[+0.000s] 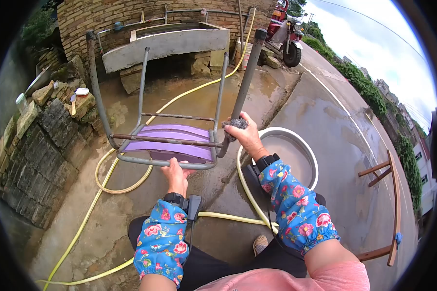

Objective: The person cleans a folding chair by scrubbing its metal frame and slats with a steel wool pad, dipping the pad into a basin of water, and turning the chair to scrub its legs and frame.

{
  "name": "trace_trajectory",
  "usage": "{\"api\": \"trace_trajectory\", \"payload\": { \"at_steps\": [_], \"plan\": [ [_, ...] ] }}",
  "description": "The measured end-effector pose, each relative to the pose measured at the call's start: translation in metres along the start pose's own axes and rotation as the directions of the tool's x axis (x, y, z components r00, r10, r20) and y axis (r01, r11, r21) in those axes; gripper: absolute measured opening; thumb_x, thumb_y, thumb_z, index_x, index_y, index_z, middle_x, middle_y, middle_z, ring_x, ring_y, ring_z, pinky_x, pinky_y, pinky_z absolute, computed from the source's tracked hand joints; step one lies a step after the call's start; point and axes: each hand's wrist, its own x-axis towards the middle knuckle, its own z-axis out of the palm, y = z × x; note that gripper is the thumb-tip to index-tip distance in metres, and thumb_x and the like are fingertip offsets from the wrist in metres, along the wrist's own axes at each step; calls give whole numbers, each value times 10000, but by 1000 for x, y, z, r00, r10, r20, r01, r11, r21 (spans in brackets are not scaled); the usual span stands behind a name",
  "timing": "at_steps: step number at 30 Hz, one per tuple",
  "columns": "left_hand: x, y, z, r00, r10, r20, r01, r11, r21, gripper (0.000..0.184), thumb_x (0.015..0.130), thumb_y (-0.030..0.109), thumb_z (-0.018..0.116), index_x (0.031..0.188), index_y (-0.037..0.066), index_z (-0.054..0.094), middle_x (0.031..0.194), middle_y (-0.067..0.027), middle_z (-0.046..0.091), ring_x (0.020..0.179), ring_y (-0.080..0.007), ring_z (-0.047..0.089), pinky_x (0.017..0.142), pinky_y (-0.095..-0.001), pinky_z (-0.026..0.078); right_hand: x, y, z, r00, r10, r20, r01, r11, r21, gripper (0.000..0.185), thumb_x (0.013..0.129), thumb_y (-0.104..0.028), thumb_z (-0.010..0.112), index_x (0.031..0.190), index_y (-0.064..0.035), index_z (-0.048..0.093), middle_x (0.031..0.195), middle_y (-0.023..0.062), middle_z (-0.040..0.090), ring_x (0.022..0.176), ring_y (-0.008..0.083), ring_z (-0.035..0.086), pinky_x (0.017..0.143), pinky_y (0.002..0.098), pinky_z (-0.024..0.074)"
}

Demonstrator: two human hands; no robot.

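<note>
A metal-framed chair with purple slats (172, 144) is tipped over in front of me, its grey legs pointing up and away. My left hand (176, 175) grips the chair at its near edge, below the grey tube; the fingertips are partly hidden behind it. In my right hand (247, 135) is a grey steel wool scrubber (235, 127), pressed against the lower part of the right leg (250, 72). Rusty brown patches show on the crossbars. Beside my right forearm stands a round basin (313, 157) holding cloudy water.
A yellow hose (179, 97) winds over the wet concrete and loops near my feet. Stacked stones (48, 140) rise at left, with a brush (73, 104) on top. Behind is a stone trough (167, 48). A wooden frame (395, 208) lies at right; a red motor tricycle (291, 36) stands far back.
</note>
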Motion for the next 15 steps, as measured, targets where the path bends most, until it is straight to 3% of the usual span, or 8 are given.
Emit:
{"api": "trace_trajectory", "payload": {
  "at_steps": [2,3,5,7,9,11,12,15],
  "plan": [
    [10,2,2,1000,13,-1,-13,1000,7,281,884,179,468,1076,-5,378,780,-164,578,572,-292,615,468,-430,571,54,-73,-5,972,-180,-154,202,969,144,379,739,-76,726,1074,9,569,892,38,639,790,85,604,734,241,504],
    [8,-2,-6,1000,8,-6,-8,999,47,276,884,182,469,1065,-7,382,778,-163,579,565,-289,613,466,-423,571,87,-107,-14,956,-266,-127,290,928,235,391,755,-55,697,1107,29,548,912,55,642,777,101,612,733,245,506],
    [10,1,-6,1000,8,3,-9,999,37,265,881,182,470,1045,-10,390,763,-156,573,553,-287,608,464,-426,570,132,-161,-31,921,-384,-60,387,891,238,378,768,-38,669,1117,30,540,891,69,630,724,136,622,693,271,533],
    [13,-3,-11,1000,4,9,-5,999,41,249,883,177,465,1028,-12,394,752,-156,569,554,-291,608,467,-446,568,119,-154,-25,959,-280,-34,268,868,418,389,765,-36,660,1121,38,521,858,84,615,675,171,626,639,310,562],
    [12,-5,-10,1000,16,-9,-16,999,28,245,882,174,464,1021,-15,392,747,-156,568,558,-296,610,466,-457,566,93,-117,-18,964,-232,-128,265,835,483,410,768,-27,641,1136,53,476,846,107,604,665,206,638,603,339,575],
    [11,-5,-13,999,33,-30,-32,999,36,242,882,171,463,1014,-18,390,742,-156,566,561,-300,611,465,-468,563,48,-82,-12,989,-134,-59,146,916,373,319,767,-35,641,1061,36,540,845,94,622,685,197,653,641,317,568],
    [12,-4,-12,1000,21,-14,-20,999,45,243,885,173,464,1016,-16,386,744,-157,566,561,-301,611,463,-473,562,30,-58,-9,998,-51,-44,61,962,265,278,758,-55,659,1018,4,581,847,59,637,705,145,641,660,271,537],
    [15,-5,-7,1000,-2,13,2,999,38,253,889,180,465,1031,-10,379,750,-157,566,563,-306,610,464,-476,564,-9,12,-1,988,144,62,-149,985,90,309,723,-110,714,1001,-23,611,856,3,623,776,76,591,722,233,490]
  ]
}}
